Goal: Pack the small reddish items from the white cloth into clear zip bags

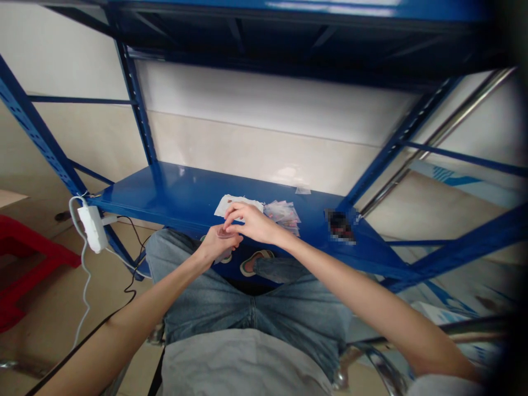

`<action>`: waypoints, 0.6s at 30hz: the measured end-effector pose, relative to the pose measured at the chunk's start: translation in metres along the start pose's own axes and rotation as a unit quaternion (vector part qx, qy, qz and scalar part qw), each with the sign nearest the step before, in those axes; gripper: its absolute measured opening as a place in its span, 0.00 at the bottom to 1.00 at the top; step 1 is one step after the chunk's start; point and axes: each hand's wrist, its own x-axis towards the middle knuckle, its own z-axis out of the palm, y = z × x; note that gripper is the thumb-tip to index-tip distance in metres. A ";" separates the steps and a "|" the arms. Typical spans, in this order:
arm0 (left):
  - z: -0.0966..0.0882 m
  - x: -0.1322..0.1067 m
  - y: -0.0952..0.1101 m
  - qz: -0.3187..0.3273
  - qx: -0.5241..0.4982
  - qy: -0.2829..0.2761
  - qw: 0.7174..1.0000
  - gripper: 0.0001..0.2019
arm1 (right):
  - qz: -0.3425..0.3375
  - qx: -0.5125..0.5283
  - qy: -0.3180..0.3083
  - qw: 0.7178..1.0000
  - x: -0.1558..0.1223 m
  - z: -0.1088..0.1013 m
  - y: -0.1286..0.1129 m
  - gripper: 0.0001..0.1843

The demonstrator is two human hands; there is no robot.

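My left hand [215,243] is closed around a small clear plastic bag [225,256], whose lower part hangs below the fingers. Right above it is my right hand [247,219], its fingers bent together at the top of the bag. Whatever lies between those fingertips is too small to make out. Just behind my hands, a white sheet or bag [225,204] with small dark specks lies on the blue shelf. To the right of my right hand is a loose pile of clear plastic bags [284,213] with reddish parts.
The blue metal shelf [181,184] has an upper shelf [264,41] overhead and posts at both sides. A small clear bag [303,190] lies at its back; a blurred-out dark object [341,226] sits right. A white power strip [93,228] hangs left, near a red stool [37,264].
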 end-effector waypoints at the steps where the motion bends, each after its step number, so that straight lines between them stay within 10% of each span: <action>1: 0.000 0.000 0.001 0.002 0.004 0.001 1.000 0.13 | -0.004 -0.005 -0.008 1.000 -0.002 0.001 -0.001 0.05; 8: 0.000 0.000 0.000 -0.004 -0.031 -0.018 0.999 0.15 | 0.051 -0.040 0.113 0.991 0.020 0.000 0.049 0.07; 18: 0.000 -0.003 0.004 -0.013 -0.038 -0.039 0.998 0.15 | 0.180 -0.140 0.104 0.968 0.061 0.018 0.144 0.09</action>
